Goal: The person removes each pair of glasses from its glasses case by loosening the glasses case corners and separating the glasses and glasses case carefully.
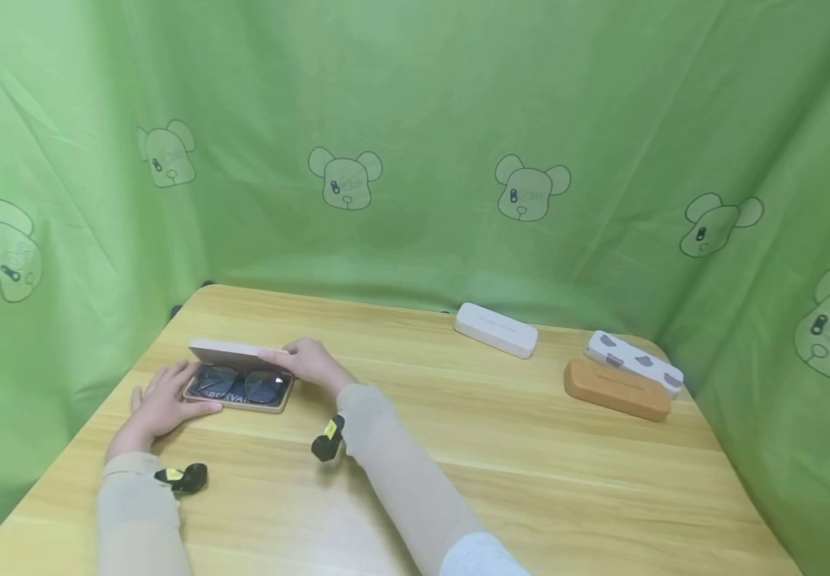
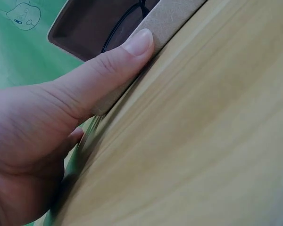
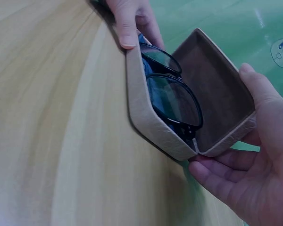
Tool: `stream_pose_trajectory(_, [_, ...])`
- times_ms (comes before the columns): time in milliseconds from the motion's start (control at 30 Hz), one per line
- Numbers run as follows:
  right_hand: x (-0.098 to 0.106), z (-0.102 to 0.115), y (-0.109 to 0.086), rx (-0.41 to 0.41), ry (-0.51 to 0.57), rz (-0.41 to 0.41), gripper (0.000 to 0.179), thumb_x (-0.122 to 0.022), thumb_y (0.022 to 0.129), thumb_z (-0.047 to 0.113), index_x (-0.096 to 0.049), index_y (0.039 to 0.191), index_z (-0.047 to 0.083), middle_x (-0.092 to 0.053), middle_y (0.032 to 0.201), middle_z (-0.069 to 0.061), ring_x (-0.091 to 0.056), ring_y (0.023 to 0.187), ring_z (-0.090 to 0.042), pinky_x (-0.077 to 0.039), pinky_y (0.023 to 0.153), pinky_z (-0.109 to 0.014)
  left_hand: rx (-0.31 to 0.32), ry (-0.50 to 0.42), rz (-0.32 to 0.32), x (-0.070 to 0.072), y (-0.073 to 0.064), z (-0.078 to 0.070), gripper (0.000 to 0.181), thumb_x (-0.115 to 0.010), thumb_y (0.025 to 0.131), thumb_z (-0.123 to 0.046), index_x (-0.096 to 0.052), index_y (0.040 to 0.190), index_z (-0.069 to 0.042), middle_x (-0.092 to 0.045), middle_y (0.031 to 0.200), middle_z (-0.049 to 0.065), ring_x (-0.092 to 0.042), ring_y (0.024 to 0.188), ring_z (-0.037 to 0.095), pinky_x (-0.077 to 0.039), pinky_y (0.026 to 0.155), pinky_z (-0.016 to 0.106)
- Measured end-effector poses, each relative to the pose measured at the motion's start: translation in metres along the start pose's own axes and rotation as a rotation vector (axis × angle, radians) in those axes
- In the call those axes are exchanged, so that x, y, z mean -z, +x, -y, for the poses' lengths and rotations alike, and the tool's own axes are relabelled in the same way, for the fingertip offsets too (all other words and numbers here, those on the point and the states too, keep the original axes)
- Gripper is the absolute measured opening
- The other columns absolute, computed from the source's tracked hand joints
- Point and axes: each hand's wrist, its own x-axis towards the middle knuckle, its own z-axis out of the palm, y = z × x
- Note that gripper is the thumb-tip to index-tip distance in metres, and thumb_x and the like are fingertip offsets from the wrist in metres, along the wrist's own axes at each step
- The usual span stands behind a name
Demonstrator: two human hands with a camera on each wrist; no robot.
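Holding a pale glasses case [image 1: 255, 407] at the left part of the table [image 1: 530, 480], you have both hands on it. Lid [image 1: 226, 352] partway up, hinged along the far edge, its dark inner face toward you.

Left hand [image 1: 165, 402]: grips the case's left end, thumb laid along the near wall, fingers round behind; their tips are hidden in the left-wrist view.

Right hand [image 1: 317, 366]: partly closed, pinching the lid at its right end, thumb on the raised edge, fingers behind near the hinge.

Inside the case: black-framed glasses [image 1: 266, 387], lenses up, resting over a dark blue cloth [image 1: 222, 396] with white lettering.

Well apart, toward the far right of the table: a closed white case [image 1: 496, 330]; beyond it to the right, a patterned white case [image 1: 634, 360] with an orange-brown case [image 1: 616, 390] just in front. Green curtain [image 1: 422, 80] behind, printed with big-eared animal heads.
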Motion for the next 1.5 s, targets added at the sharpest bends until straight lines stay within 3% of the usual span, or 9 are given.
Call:
stream_pose_trajectory(167, [-0.003,0.001,-0.001,0.019,-0.024,-0.015,0.053,-0.056,0.089,0.063,-0.052,0.061,0.017,-0.047,0.059,0.007,-0.044,0.057,-0.009,-0.043,0.054,-0.020,-0.001,0.001,0.008,0.001,0.000,0.001,0.105,-0.072,0.078,-0.056,-0.021,0.154,-0.005,-0.012,0.157,0.032,-0.004,0.141,0.060,0.011,0.104,0.081])
stream_pose_trajectory(400, [-0.005,0.000,0.000,0.026,-0.055,-0.008,0.054,-0.048,0.093,0.063,-0.060,0.073,0.015,-0.058,0.073,0.002,-0.050,0.065,-0.010,-0.046,0.059,-0.022,0.001,-0.001,0.022,0.001,0.000,0.002,0.106,-0.072,0.078,-0.057,-0.018,0.154,-0.006,-0.011,0.157,0.033,-0.003,0.141,0.060,0.011,0.103,0.081])
stream_pose_trajectory(500, [-0.006,0.000,-0.001,0.026,-0.058,-0.006,0.055,-0.046,0.094,0.062,-0.066,0.090,0.011,-0.066,0.087,-0.003,-0.059,0.076,-0.014,-0.052,0.068,-0.026,0.005,-0.011,0.027,0.002,0.000,0.001,0.106,-0.071,0.079,-0.057,-0.017,0.155,-0.006,-0.010,0.158,0.032,-0.001,0.141,0.060,0.011,0.104,0.080])
stream_pose_trajectory(600, [-0.008,0.003,-0.003,0.028,-0.076,-0.011,0.062,-0.043,0.095,0.062,-0.064,0.119,0.009,-0.069,0.115,-0.008,-0.065,0.103,-0.020,-0.054,0.091,-0.032,0.012,-0.023,0.031,0.002,0.000,0.000,0.106,-0.070,0.079,-0.058,-0.017,0.155,-0.006,-0.010,0.158,0.032,0.000,0.142,0.059,0.013,0.104,0.079])
stream_pose_trajectory(767, [-0.009,0.013,-0.007,0.073,-0.118,-0.066,0.070,-0.045,0.096,0.059,-0.043,0.146,0.010,-0.051,0.147,-0.010,-0.048,0.137,-0.025,-0.038,0.116,-0.036,0.013,-0.014,0.032,0.003,0.000,0.000,0.105,-0.069,0.080,-0.058,-0.018,0.154,-0.005,-0.010,0.158,0.032,-0.001,0.142,0.059,0.012,0.105,0.080])
stream_pose_trajectory(967, [-0.013,0.025,-0.013,0.170,-0.284,-0.193,0.067,-0.050,0.095,0.057,-0.042,0.147,0.015,-0.049,0.148,-0.006,-0.043,0.140,-0.023,-0.032,0.119,-0.035,0.010,-0.001,0.031,0.001,0.001,0.001,0.104,-0.068,0.081,-0.058,-0.017,0.154,-0.005,-0.011,0.158,0.032,-0.002,0.142,0.059,0.010,0.104,0.081])
stream_pose_trajectory(1133, [-0.017,0.035,-0.019,0.325,-0.456,-0.255,0.062,-0.054,0.095,0.052,-0.046,0.144,0.015,-0.052,0.143,-0.005,-0.045,0.136,-0.020,-0.034,0.118,-0.034,0.011,-0.002,0.022,0.000,0.002,0.002,0.105,-0.068,0.081,-0.059,-0.018,0.154,-0.005,-0.012,0.157,0.032,-0.002,0.141,0.060,0.010,0.103,0.081])
stream_pose_trajectory(1300, [-0.023,0.041,-0.021,0.451,-0.606,-0.244,0.054,-0.057,0.094,0.049,-0.053,0.139,0.018,-0.049,0.146,-0.005,-0.039,0.141,-0.023,-0.027,0.122,-0.037,0.016,-0.005,0.016,0.001,0.002,0.001,0.105,-0.069,0.080,-0.059,-0.019,0.154,-0.003,-0.012,0.157,0.033,-0.003,0.141,0.060,0.010,0.103,0.081])
stream_pose_trajectory(1500, [-0.030,0.042,-0.020,0.443,-0.709,-0.189,0.045,-0.057,0.093,0.051,-0.060,0.130,0.025,-0.045,0.151,-0.005,-0.029,0.148,-0.026,-0.022,0.124,-0.041,0.020,0.000,0.014,0.000,0.004,0.003,0.105,-0.070,0.079,-0.059,-0.020,0.154,-0.004,-0.013,0.157,0.032,-0.003,0.142,0.059,0.009,0.104,0.081])
